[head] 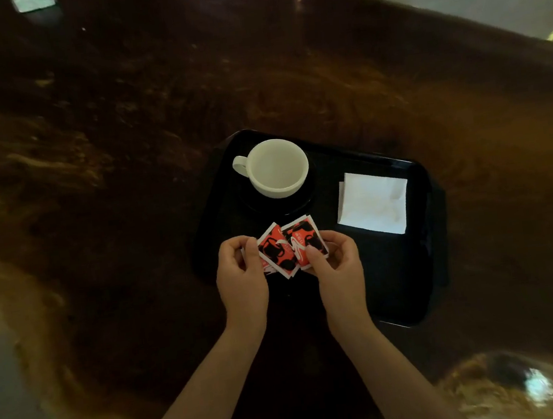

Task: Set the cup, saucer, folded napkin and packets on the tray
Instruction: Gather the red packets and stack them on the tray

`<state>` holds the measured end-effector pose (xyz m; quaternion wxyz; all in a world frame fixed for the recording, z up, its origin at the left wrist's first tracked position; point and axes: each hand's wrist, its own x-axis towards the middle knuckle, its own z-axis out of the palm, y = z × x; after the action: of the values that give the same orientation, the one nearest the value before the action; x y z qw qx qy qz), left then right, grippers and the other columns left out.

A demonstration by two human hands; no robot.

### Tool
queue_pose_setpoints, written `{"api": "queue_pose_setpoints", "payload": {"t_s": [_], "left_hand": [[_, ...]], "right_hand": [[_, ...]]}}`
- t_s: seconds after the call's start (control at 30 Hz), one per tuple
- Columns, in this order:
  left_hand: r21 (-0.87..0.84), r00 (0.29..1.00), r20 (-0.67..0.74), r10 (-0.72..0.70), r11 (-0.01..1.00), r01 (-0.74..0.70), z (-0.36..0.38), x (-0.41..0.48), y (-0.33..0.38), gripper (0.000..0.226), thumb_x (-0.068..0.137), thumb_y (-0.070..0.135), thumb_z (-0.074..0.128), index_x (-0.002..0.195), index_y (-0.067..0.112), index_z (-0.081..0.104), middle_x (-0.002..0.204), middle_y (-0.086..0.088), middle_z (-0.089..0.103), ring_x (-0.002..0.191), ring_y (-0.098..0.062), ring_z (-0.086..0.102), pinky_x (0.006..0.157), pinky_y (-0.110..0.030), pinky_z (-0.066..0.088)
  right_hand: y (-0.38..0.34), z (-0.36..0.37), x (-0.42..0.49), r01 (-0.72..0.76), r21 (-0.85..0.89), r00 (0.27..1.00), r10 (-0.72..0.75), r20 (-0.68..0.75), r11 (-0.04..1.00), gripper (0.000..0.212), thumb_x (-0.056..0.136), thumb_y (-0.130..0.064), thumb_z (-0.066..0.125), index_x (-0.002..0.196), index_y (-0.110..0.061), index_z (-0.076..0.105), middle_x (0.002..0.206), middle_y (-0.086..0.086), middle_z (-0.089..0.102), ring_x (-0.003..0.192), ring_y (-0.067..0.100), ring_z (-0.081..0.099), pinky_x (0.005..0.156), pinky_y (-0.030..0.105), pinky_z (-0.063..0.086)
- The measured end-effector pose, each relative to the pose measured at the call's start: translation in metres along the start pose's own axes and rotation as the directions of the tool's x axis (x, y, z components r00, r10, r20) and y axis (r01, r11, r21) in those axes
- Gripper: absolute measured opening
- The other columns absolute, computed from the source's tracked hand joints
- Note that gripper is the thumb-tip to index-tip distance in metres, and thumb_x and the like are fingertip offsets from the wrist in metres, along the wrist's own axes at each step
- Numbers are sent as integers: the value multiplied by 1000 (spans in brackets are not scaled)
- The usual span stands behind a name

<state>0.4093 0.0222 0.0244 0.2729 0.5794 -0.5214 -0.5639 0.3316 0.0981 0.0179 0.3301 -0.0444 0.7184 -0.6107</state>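
Nearly done, by the look of it: white cup [279,167] seated on dark saucer [280,205] at the far left of the black tray [397,281], folded napkin [373,207] lying flat to the right. Only the packets [289,247] left to set down. Two red-and-black packets, overlapping, held over the tray's near left part, just in front of the saucer. Left hand [241,278] pinching the left packet's edge, right hand [338,264] pinching the right one. Dark wooden surface [124,157] all around.
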Motion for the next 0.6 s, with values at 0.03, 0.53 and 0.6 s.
{"api": "queue_pose_setpoints", "payload": {"t_s": [0.03, 0.53, 0.6], "left_hand": [[-16, 1000, 1, -4, 1000, 4, 0, -1, 1, 6, 94, 25, 47, 96, 24, 53, 90, 8, 59, 83, -5, 62, 64, -18, 47], [-111, 999, 31, 10, 994, -7, 2, -6, 2, 12, 93, 23, 49, 86, 30, 54, 90, 5, 64, 82, -8, 67, 69, -25, 54], [-108, 999, 45, 7, 994, -2, 1, -6, 2, 12, 93, 23, 49, 87, 31, 53, 91, 4, 64, 83, -9, 67, 69, -26, 55]], "right_hand": [[0, 0, -1, 17, -16, 1000, -17, 15, 1000, 25, 88, -12, 60, 110, -22, 51, 104, -9, 61, 95, 8, 65, 72, 17, 57], [1, -1, -5, 151, -89, 980, -137, 146, 985, 29, 86, -12, 63, 101, -34, 54, 107, -10, 63, 97, 7, 65, 78, 20, 56], [1, 0, -3, 158, -128, 978, -136, 161, 979, 26, 85, -13, 64, 100, -32, 53, 103, -11, 63, 92, 2, 65, 74, 15, 55]]}}
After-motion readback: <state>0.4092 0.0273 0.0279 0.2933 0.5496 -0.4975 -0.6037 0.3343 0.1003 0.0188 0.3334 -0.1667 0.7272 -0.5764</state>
